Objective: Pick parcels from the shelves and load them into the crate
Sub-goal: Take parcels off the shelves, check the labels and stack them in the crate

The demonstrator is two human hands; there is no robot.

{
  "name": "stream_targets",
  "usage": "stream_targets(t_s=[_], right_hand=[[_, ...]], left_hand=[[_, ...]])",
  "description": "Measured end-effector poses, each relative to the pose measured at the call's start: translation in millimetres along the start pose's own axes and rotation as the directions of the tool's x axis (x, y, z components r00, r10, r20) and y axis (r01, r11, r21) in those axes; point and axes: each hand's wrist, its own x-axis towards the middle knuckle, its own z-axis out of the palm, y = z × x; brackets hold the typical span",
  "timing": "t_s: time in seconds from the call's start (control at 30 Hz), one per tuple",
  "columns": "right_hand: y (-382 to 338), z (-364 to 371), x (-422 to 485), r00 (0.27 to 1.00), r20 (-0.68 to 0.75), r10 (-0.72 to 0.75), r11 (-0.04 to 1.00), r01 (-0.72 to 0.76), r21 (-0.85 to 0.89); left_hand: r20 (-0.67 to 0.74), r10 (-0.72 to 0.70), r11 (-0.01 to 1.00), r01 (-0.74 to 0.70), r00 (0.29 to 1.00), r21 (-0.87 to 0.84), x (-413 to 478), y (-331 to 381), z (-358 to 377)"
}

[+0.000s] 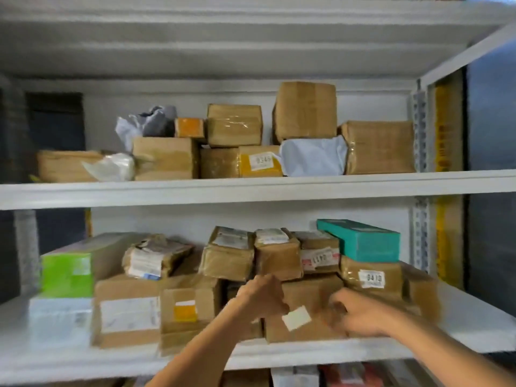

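A brown cardboard parcel (307, 297) with a white label on its front sits at the front of the lower shelf (321, 354). My left hand (262, 296) grips its upper left corner, fingers curled round the edge. On the parcel's right side my right hand (356, 317) holds on with curled fingers, blurred by motion. More taped brown parcels are stacked round and on top of it, one labelled 0410 (371, 277). No crate is in view.
A teal box (363, 241) tops the right stack and a green box (67, 275) stands at the left. The upper shelf (251, 189) holds more brown parcels and white mailer bags. A white upright post (420, 152) bounds the right side.
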Motion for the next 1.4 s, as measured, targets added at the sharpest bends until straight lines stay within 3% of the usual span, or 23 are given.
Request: stream_targets(t_s=[0.13, 0.23, 0.4, 0.53, 0.7, 0.87, 0.93, 1.07, 1.2, 1.3, 1.4], right_hand=[[-92.7, -15.2, 22.7, 0.98, 0.019, -0.196, 0.979, 0.197, -0.053], [-155.0, -21.0, 31.3, 0.946, 0.029, -0.324, 0.938, 0.325, -0.121], [-259.1, -36.6, 42.1, 0.85, -0.01, -0.527, 0.838, 0.518, -0.169], [-334.2, -55.9, 62.1, 0.764, -0.119, -0.635, 0.772, 0.618, -0.152], [-407.8, -82.2, 90.6, 0.626, -0.278, -0.728, 0.673, 0.729, -0.12], [-455.5, -105.4, 112.7, 0.44, -0.53, -0.725, 0.593, 0.79, -0.156], [-467.5, -109.0, 123.8, 0.402, -0.587, -0.702, 0.604, 0.774, -0.192], [-483.2, -104.0, 146.4, 0.408, -0.588, -0.698, 0.643, 0.719, -0.265], [-498.8, -106.8, 164.3, 0.36, -0.655, -0.664, 0.691, 0.629, -0.356], [-514.9, -112.4, 173.3, 0.495, -0.595, -0.634, 0.756, 0.557, -0.343], [-528.7, -112.1, 179.8, 0.633, -0.51, -0.582, 0.813, 0.451, -0.368]], left_hand=[[-0.098, -0.07, 0.997, 0.073, 0.993, 0.023, -22.5, -60.4, -51.4], [-0.183, -0.138, 0.988, 0.122, 0.973, -0.094, -38.3, -102.6, -94.1], [-0.285, -0.186, 0.978, 0.15, 0.94, -0.145, -71.2, -169.8, -178.6], [-0.411, -0.241, 0.971, 0.216, 0.879, -0.105, -100.4, -228.9, -241.3], [-0.486, -0.289, 0.954, 0.208, 0.825, -0.215, -120.6, -285.2, -294.4], [-0.624, -0.305, 0.952, 0.238, 0.719, -0.192, -113.8, -325.4, -322.6], [-0.693, -0.3, 0.953, 0.238, 0.655, -0.188, -108.2, -336.6, -325.4], [-0.776, -0.291, 0.953, 0.238, 0.56, -0.185, -95.7, -354.5, -323.2], [-0.816, -0.291, 0.952, 0.238, 0.5, -0.194, -83.4, -374.2, -326.5], [-0.849, -0.227, 0.967, 0.211, 0.478, -0.14, -75.3, -389.9, -335.7], [-0.769, -0.272, 0.961, 0.212, 0.578, -0.18, -64.2, -407.8, -344.5]])
